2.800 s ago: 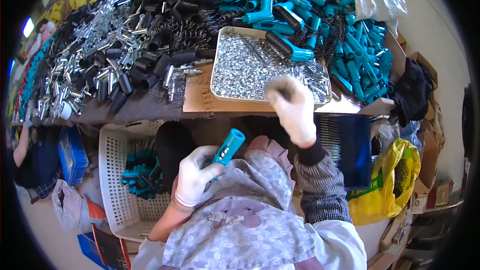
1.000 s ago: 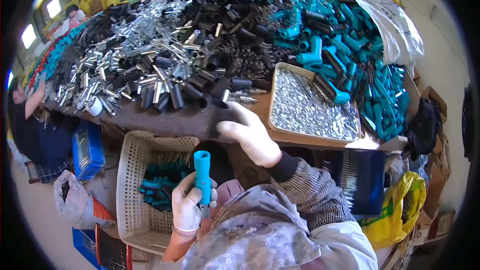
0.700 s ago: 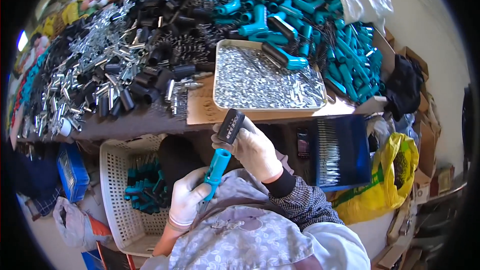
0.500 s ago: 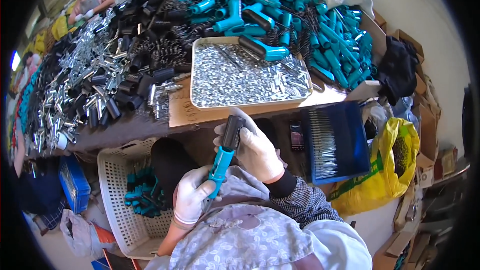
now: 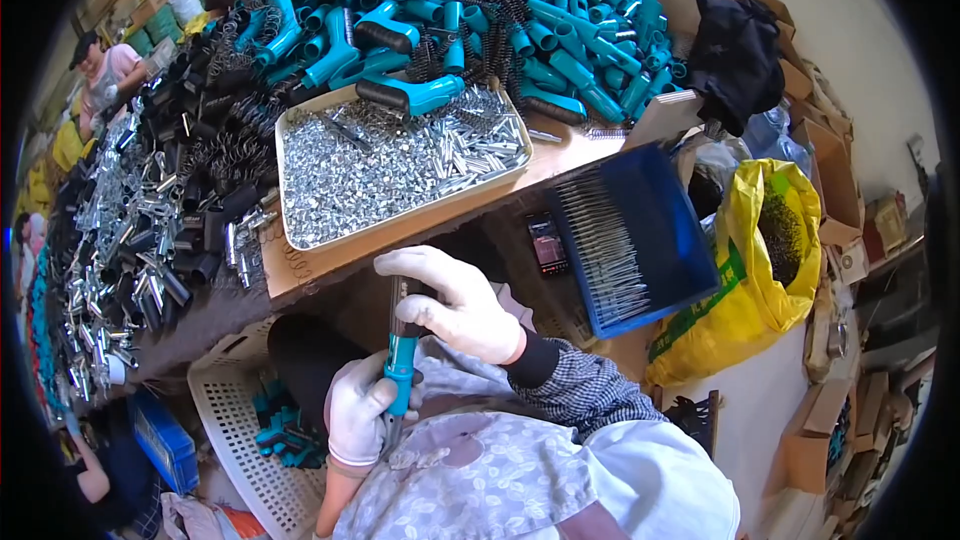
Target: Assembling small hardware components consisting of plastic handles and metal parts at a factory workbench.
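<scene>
My left hand point(image 5: 358, 410), in a white glove, is wrapped round the lower part of a teal plastic tool handle point(image 5: 400, 365) held upright in front of my apron. A dark, partly shiny upper part point(image 5: 404, 305) sticks up from the teal body. Around that upper part curls my right hand point(image 5: 450, 310), also gloved, with its thumb against the near side and its fingers arched over the top end. The glove hides much of the upper part. Beyond the hands, a cream tray point(image 5: 400, 227) of small metal pieces stands on the bench, with a black-and-teal handle point(image 5: 420, 92) lying across its far edge.
Teal handles point(image 5: 570, 30) and springs are heaped behind the tray; black sleeves and metal parts point(image 5: 130, 250) pile up leftward. A white basket point(image 5: 230, 420) with teal tools stands low at left. To the right are a phone point(image 5: 547, 243), a blue bin point(image 5: 665, 240) of metal rods and a yellow bag point(image 5: 740, 310).
The view has swung right, so the bench and tray appear farther left. My right hand has shifted from beside the black upper part to over its top; the left keeps its grip.
</scene>
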Demonstrator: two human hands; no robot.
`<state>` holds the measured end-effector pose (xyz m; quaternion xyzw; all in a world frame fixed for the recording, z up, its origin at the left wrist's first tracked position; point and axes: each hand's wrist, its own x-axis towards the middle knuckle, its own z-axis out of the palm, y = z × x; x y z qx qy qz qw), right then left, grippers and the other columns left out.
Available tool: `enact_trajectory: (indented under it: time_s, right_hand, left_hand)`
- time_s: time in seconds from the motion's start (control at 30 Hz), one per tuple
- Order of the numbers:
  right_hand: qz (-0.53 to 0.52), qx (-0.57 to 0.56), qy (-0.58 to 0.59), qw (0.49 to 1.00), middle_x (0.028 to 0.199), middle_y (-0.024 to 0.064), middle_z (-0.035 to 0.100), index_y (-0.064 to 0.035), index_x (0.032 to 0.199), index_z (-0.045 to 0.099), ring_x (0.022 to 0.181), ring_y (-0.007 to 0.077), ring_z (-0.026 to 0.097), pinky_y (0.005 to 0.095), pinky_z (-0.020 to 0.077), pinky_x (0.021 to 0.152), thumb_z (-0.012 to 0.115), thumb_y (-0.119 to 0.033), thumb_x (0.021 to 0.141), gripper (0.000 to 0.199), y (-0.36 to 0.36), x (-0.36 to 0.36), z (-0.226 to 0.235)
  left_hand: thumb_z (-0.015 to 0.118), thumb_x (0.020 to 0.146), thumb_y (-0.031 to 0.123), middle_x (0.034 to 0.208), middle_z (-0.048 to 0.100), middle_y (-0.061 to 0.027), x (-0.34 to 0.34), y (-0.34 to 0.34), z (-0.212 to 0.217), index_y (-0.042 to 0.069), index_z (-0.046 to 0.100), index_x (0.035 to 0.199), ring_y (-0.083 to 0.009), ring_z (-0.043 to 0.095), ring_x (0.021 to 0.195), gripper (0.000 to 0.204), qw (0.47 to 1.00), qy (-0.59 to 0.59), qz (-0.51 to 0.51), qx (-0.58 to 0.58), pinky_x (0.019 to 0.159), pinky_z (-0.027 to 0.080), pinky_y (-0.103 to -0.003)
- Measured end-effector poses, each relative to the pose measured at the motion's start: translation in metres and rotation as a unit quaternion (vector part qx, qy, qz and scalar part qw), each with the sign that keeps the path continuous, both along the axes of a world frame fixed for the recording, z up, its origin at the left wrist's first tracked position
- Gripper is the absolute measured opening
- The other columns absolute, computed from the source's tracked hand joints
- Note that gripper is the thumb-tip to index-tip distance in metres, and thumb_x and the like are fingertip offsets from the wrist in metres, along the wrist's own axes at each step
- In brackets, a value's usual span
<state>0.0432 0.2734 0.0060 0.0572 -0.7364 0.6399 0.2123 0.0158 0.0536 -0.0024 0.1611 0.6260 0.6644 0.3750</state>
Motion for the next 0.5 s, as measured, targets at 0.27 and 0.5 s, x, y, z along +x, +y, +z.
enact_trajectory:
  time_s: [0.27,0.5]
  right_hand:
    - [0.110,0.091,0.039,0.989,0.129,0.0167,0.062,-0.0009,0.135,0.058,0.116,0.0315,0.063,0.0406,0.0508,0.099,0.059,-0.016,0.098,0.041,-0.002,0.002,-0.003]
    - [0.140,0.267,0.059,0.952,0.103,0.0110,0.070,-0.0067,0.109,0.071,0.096,0.0313,0.067,0.0420,0.0546,0.085,0.072,-0.028,0.091,0.028,0.009,0.002,0.029]
  left_hand:
    - [0.071,0.088,0.062,0.086,0.067,-0.0087,0.001,0.005,0.002,-0.006,0.058,0.124,-0.0129,0.063,0.067,0.079,0.994,-0.081,0.022,0.068,0.058,0.050,-0.025]
    - [0.080,0.083,0.052,0.093,0.069,-0.0159,-0.007,0.009,-0.003,-0.003,0.060,0.130,-0.0221,0.069,0.085,0.076,0.955,0.280,0.006,-0.094,0.076,0.054,-0.035]
